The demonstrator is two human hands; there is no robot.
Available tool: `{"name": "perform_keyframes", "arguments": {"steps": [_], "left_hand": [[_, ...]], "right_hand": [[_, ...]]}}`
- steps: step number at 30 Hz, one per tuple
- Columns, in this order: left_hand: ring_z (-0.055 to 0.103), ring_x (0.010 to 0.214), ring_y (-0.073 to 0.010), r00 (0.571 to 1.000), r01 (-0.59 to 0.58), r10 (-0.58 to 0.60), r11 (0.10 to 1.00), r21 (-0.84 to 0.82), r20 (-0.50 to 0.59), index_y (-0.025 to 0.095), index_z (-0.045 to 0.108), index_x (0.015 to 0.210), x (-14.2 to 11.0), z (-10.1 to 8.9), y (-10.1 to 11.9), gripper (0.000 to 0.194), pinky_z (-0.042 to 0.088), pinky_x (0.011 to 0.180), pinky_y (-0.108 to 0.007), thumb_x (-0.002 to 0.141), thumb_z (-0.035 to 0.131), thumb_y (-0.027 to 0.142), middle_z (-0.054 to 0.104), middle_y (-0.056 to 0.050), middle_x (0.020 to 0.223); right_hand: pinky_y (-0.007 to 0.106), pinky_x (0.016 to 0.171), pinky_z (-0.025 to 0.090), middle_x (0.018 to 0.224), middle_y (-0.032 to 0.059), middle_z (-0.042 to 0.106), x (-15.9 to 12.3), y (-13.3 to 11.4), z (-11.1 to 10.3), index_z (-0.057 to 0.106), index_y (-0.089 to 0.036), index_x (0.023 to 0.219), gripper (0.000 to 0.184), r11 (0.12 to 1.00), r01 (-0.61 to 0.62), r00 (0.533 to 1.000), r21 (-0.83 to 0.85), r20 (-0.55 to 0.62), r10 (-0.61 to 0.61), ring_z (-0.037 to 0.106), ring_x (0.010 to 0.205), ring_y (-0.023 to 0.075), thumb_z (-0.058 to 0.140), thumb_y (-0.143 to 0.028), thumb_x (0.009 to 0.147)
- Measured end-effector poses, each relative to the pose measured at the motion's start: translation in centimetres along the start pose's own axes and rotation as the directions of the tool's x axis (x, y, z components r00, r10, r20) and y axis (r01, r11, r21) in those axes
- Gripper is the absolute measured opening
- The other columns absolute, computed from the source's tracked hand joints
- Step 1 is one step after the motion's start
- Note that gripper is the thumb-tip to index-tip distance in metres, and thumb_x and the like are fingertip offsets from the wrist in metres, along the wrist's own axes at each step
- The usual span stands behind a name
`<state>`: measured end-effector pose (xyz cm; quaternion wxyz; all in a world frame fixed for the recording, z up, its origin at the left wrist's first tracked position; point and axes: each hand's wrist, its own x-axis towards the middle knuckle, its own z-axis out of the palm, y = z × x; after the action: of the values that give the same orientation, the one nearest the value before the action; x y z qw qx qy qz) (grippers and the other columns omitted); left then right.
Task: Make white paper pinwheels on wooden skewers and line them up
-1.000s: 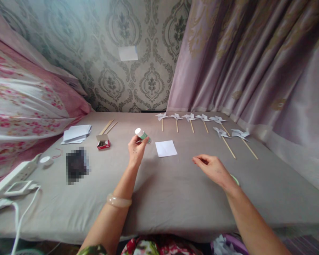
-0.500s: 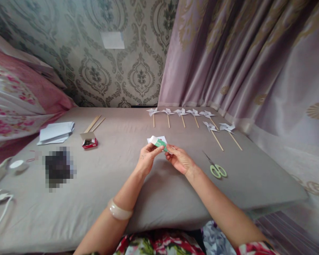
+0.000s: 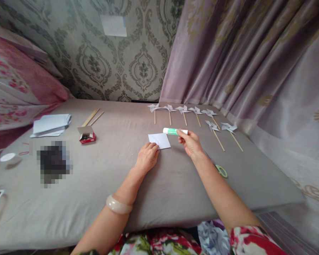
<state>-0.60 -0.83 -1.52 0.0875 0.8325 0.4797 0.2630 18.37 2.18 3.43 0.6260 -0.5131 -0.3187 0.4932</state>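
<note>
Tube (glue-stick type, by looks): approx. level in air, L end just by far-R corner of white paper sq.; contact unclear. R hand alone has it now, thumb + fingers pinching R end; ½ s ago both hands were on it. L hand has since dropped to paper's near-L edge, fingers together on top; thumb hidden, can't tell if grip pinches. Means, I judge: sheet prob. steadied by one hand, tube handled by the other.

Mat'ls: tube smooth, cylindrical, white w/ green band. Paper thin, flat. To R, green-handled scissors, partly behind R forearm. Far R: 7 pinwheels, crisp folded white vanes, straight wooden sticks. Far L: loose sticks; red cardboard box, flap up, small dark pcs inside; paper stack, edges uneven. Surface: grey cloth, soft wrinkles.
</note>
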Motion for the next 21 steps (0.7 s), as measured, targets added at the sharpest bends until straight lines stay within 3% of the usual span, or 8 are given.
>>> {"name": "perform_keyframes", "arguments": {"steps": [4, 9, 12, 17, 21], "left_hand": [[0.054, 0.105, -0.0224, 0.997, -0.003, -0.003, 0.998, 0.065, 0.082, 0.020, 0.062, 0.099, -0.2, 0.5, -0.2, 0.020, 0.044, 0.094, -0.037, 0.089, 0.044, 0.020, 0.061, -0.010, 0.111], [0.055, 0.100, -0.0241, 0.996, -0.017, 0.011, 0.997, 0.070, 0.084, 0.020, 0.062, 0.094, -0.3, 0.4, -0.2, 0.019, 0.045, 0.091, -0.038, 0.089, 0.044, 0.018, 0.061, -0.011, 0.104], [0.055, 0.098, -0.0238, 0.994, -0.035, 0.020, 0.990, 0.136, 0.106, 0.020, 0.061, 0.094, -0.3, 0.3, 0.0, 0.021, 0.044, 0.090, -0.037, 0.090, 0.041, 0.019, 0.061, -0.010, 0.102], [0.053, 0.102, -0.0247, 0.995, -0.032, 0.020, 0.992, 0.123, 0.093, 0.019, 0.059, 0.100, -0.3, 0.3, 0.0, 0.018, 0.042, 0.093, -0.039, 0.090, 0.044, 0.019, 0.061, -0.011, 0.104], [0.052, 0.105, -0.0255, 0.996, -0.027, 0.013, 0.986, 0.164, 0.087, 0.019, 0.057, 0.104, -0.3, 0.6, -0.2, 0.020, 0.041, 0.094, -0.040, 0.090, 0.044, 0.025, 0.059, -0.011, 0.111]], "right_hand": [[0.019, 0.043, 0.039, 0.060, -0.0060, 0.057, 1.1, 1.3, 0.6, 0.058, -0.017, 0.083, 0.043, 0.963, 0.157, 0.988, -0.217, 0.032, -0.153, 0.050, 0.051, 0.0081, 0.079, -0.040, 0.054], [0.024, 0.056, 0.046, 0.074, -0.0005, 0.064, 2.0, 2.1, 1.2, 0.057, -0.017, 0.090, 0.040, 0.811, 0.359, 0.932, -0.461, 0.228, -0.283, 0.057, 0.063, 0.0131, 0.070, -0.043, 0.063], [0.027, 0.065, 0.048, 0.077, 0.0015, 0.067, 1.9, 2.2, 1.9, 0.058, -0.017, 0.093, 0.035, 0.702, 0.446, 0.894, -0.555, 0.319, -0.316, 0.059, 0.068, 0.0150, 0.067, -0.040, 0.067], [0.027, 0.067, 0.047, 0.080, 0.0020, 0.068, 1.5, 2.2, 2.9, 0.059, -0.019, 0.099, 0.031, 0.527, 0.537, 0.844, -0.659, 0.429, -0.323, 0.059, 0.067, 0.0151, 0.064, -0.035, 0.073], [0.027, 0.067, 0.046, 0.083, 0.0027, 0.068, 1.5, 2.3, 3.3, 0.059, -0.019, 0.102, 0.030, 0.437, 0.589, 0.808, -0.680, 0.507, -0.301, 0.059, 0.068, 0.0154, 0.062, -0.032, 0.075]]}}
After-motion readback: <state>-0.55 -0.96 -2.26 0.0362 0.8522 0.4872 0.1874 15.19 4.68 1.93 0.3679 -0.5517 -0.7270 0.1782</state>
